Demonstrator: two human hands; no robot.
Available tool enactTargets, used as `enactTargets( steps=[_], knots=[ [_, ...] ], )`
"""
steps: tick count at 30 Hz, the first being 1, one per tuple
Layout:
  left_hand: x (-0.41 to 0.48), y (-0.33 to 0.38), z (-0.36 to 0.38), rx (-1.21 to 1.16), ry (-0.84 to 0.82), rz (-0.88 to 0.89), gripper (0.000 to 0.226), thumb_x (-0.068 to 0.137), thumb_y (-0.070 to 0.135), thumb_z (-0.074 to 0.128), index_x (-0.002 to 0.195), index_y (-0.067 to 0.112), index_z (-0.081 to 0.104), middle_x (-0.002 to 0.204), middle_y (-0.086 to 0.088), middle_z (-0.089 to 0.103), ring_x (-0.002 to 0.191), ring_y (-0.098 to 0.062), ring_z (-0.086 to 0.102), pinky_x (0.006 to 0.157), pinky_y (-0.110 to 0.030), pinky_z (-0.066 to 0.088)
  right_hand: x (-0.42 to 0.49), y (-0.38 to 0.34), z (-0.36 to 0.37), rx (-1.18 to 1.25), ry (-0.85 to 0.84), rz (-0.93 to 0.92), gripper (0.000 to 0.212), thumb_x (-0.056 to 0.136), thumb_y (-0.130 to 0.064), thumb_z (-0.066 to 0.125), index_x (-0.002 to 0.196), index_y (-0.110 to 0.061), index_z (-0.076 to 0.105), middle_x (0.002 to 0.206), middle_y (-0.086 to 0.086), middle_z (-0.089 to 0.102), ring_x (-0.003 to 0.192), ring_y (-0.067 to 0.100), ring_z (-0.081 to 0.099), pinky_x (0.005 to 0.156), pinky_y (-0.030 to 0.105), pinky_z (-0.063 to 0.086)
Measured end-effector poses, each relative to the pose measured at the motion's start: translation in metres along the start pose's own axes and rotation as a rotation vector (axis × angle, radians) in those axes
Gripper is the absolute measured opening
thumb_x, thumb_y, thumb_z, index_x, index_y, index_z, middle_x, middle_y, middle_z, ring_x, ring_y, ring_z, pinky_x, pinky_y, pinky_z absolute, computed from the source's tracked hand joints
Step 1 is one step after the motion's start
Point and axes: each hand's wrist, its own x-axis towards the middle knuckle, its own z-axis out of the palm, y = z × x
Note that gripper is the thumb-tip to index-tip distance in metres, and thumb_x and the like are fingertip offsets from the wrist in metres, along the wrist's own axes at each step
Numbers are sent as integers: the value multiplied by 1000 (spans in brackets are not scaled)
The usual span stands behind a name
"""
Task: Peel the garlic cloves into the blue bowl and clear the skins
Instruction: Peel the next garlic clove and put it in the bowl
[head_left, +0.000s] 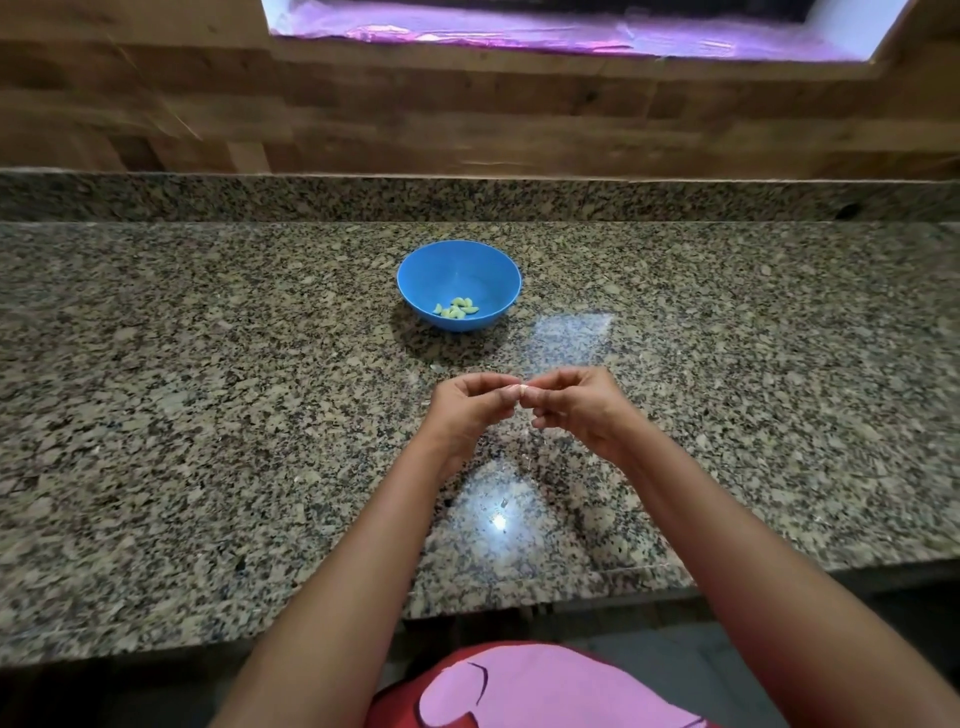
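With several peeled cloves (456, 307) already in the blue bowl (415, 270) on the surface (208, 389), we pinch one more garlic clove (521, 389) between our left hand (467, 402) and right hand (576, 402), its peeling and the skin clearing seemingly left.

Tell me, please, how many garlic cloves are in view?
About 8: roughly seven peeled cloves clustered in the blue bowl, overlapping, so some may be hidden; one clove pinched between left hand and right hand.
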Motion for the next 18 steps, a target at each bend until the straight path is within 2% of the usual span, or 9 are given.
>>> enactTargets(
  steps=[3, 4, 7, 9, 10, 11, 13, 15, 18],
  knots=[
    [-1, 0, -2, -137, -16, -89, 7, 82, -5, 62, 84, 0, 66, 72, -6, 70, 68, -15, 65, 63, -19, 54, 3, -2, 0, -45, 13, 61, 9, 79, 7, 63, 71, 1, 62, 65, 10, 66, 58, 16, 62, 53, 24, 54],
    [0, -2, -2, -58, -3, -81, 6, 83, -4, 62, 85, 1, 65, 73, -5, 70, 69, -14, 64, 62, -18, 53, 4, -2, -1, -106, 25, 77, 11, 80, 6, 62, 71, 0, 61, 67, 10, 65, 58, 16, 62, 55, 26, 54],
    [1, -13, -3, 662, 54, 98, 13, 87, 12, 62, 99, 11, 67, 93, -1, 68, 82, -10, 62, 71, -15, 51, 10, 2, -6, -531, 56, 137, 9, 87, -2, 59, 78, 0, 58, 72, 11, 64, 60, 17, 63, 61, 29, 58],
    [-2, -25, -4, 970, 14, 208, 28, 93, 24, 55, 120, 16, 59, 117, -1, 63, 102, -11, 59, 89, -22, 48, 13, 6, -10, -799, 58, 190, 9, 89, -6, 57, 91, 2, 58, 82, 15, 66, 69, 21, 68, 64, 30, 58],
    [-3, -33, -6, 1101, -30, 244, 38, 95, 32, 49, 132, 19, 50, 133, 0, 53, 119, -14, 51, 103, -28, 38, 15, 7, -11, -869, 50, 221, 12, 89, -5, 57, 97, 4, 57, 87, 18, 67, 71, 22, 68, 60, 29, 57],
    [-5, -42, -7, 1255, -71, 274, 48, 97, 40, 41, 141, 22, 37, 146, 3, 38, 134, -14, 34, 111, -31, 22, 17, 6, -11, -902, 40, 252, 13, 89, -2, 57, 100, 4, 55, 90, 20, 67, 70, 22, 69, 56, 27, 56],
    [-7, -58, -10, 1536, -106, 315, 59, 97, 52, 23, 149, 25, 11, 156, 8, 6, 144, -12, 2, 112, -32, -4, 20, 2, -10, -953, 20, 281, 15, 88, -1, 57, 102, 6, 55, 93, 21, 67, 71, 24, 70, 58, 28, 56],
    [-7, -67, -13, 1650, -97, 326, 62, 97, 55, 13, 149, 24, -2, 156, 7, -7, 143, -10, -12, 110, -33, -13, 26, -1, -7, -1062, 18, 291, 16, 88, -3, 59, 101, 6, 57, 95, 19, 67, 77, 24, 69, 63, 30, 58],
    [-6, -70, -13, 1666, -94, 327, 63, 96, 55, 9, 149, 24, -5, 156, 7, -6, 143, -9, -13, 108, -33, -16, 31, -4, 0, -1193, 19, 286, 13, 87, -3, 60, 98, 5, 59, 86, 14, 66, 69, 18, 67, 58, 26, 57]
  ],
)
